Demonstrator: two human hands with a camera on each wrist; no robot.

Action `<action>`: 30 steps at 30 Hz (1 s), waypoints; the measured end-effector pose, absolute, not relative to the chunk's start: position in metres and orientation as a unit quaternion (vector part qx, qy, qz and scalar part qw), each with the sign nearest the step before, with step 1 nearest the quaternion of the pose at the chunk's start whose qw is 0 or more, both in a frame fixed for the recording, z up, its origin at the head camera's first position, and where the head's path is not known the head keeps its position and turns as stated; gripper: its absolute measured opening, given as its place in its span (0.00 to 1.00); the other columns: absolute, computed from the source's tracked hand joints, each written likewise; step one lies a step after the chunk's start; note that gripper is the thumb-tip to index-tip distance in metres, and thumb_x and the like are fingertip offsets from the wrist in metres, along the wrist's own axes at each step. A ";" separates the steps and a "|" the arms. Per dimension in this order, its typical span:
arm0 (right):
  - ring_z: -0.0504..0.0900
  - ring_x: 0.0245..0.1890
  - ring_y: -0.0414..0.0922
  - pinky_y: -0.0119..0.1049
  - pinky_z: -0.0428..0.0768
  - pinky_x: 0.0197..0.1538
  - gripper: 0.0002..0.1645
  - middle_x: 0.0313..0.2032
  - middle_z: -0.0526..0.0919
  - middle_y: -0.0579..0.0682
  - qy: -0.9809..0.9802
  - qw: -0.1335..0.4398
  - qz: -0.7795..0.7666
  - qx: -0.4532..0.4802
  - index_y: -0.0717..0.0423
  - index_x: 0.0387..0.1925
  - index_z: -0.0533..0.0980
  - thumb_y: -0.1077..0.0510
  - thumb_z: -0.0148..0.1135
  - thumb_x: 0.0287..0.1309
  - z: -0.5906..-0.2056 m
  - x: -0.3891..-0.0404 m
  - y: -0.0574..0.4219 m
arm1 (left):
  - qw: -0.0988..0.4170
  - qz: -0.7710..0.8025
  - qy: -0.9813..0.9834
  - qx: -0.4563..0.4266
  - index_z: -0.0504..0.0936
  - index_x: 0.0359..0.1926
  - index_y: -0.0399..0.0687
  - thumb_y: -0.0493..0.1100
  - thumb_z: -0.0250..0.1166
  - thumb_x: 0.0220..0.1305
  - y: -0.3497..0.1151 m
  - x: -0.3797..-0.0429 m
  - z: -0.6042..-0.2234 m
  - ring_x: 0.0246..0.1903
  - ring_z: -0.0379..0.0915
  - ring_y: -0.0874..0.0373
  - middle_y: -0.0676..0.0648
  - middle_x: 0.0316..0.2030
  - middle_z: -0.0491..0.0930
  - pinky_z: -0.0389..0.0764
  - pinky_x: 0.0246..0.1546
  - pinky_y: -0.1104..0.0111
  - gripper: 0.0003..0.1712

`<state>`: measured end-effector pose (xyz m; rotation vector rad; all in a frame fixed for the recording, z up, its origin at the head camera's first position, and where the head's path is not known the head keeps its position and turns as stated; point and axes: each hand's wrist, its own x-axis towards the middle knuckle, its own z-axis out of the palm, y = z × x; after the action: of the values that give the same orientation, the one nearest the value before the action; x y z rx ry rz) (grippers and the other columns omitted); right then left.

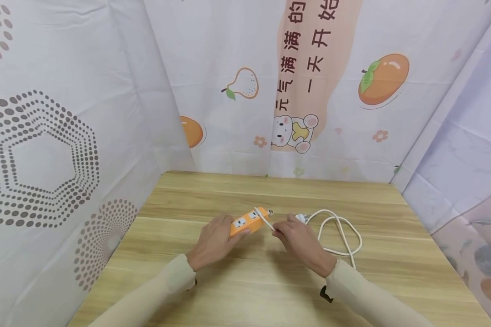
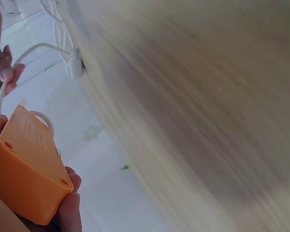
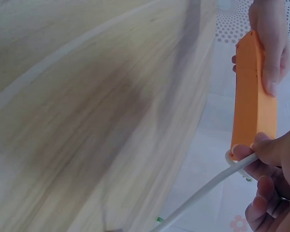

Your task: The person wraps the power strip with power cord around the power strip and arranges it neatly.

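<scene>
An orange power strip (image 1: 248,222) with white sockets is held tilted above the table by my left hand (image 1: 213,241), which grips its near end. Its orange underside (image 2: 31,159) faces the left wrist camera. White cord (image 1: 265,219) crosses over the strip's far end. My right hand (image 1: 302,240) pinches that cord (image 3: 208,186) between thumb and fingers, just right of the strip. In the right wrist view the right hand (image 3: 275,179) is close to the strip's end (image 3: 253,101). Past the right hand lies the white plug (image 1: 301,218), partly hidden behind it.
Loose loops of the white cord (image 1: 353,231) lie on the wooden table (image 1: 245,295) to the right. Printed curtains (image 1: 212,54) hang behind the table and along both sides.
</scene>
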<state>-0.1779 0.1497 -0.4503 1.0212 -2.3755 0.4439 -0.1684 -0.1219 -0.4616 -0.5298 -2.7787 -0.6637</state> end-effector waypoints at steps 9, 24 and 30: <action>0.67 0.25 0.39 0.28 0.68 0.21 0.07 0.24 0.84 0.40 -0.865 0.288 0.142 0.386 0.52 0.32 0.85 0.59 0.79 0.53 -0.463 -0.178 0.153 | 0.067 -0.302 -0.937 -0.165 0.82 0.51 0.43 0.73 0.55 0.71 -0.121 -0.165 -0.459 0.26 0.68 0.64 0.57 0.33 0.76 0.71 0.24 0.69 0.38; 0.71 0.28 0.39 0.31 0.77 0.29 0.04 0.30 0.89 0.42 -0.876 0.248 0.129 0.392 0.50 0.33 0.88 0.58 0.77 0.55 -0.474 -0.179 0.162 | -0.007 -0.400 -0.896 -0.190 0.82 0.50 0.43 0.66 0.59 0.73 -0.126 -0.166 -0.454 0.25 0.69 0.61 0.54 0.29 0.76 0.70 0.23 0.68 0.30; 0.68 0.28 0.38 0.29 0.76 0.27 0.04 0.29 0.88 0.39 -0.876 0.246 0.129 0.393 0.48 0.33 0.87 0.57 0.77 0.55 -0.473 -0.182 0.164 | -0.023 -0.416 -0.885 -0.209 0.82 0.47 0.45 0.63 0.59 0.74 -0.125 -0.164 -0.453 0.22 0.68 0.62 0.55 0.27 0.75 0.70 0.21 0.70 0.26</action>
<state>-0.1817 0.1642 -0.4728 1.0719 -2.3910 0.3532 -0.1638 -0.1252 -0.4530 -0.6657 -2.8214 -1.3250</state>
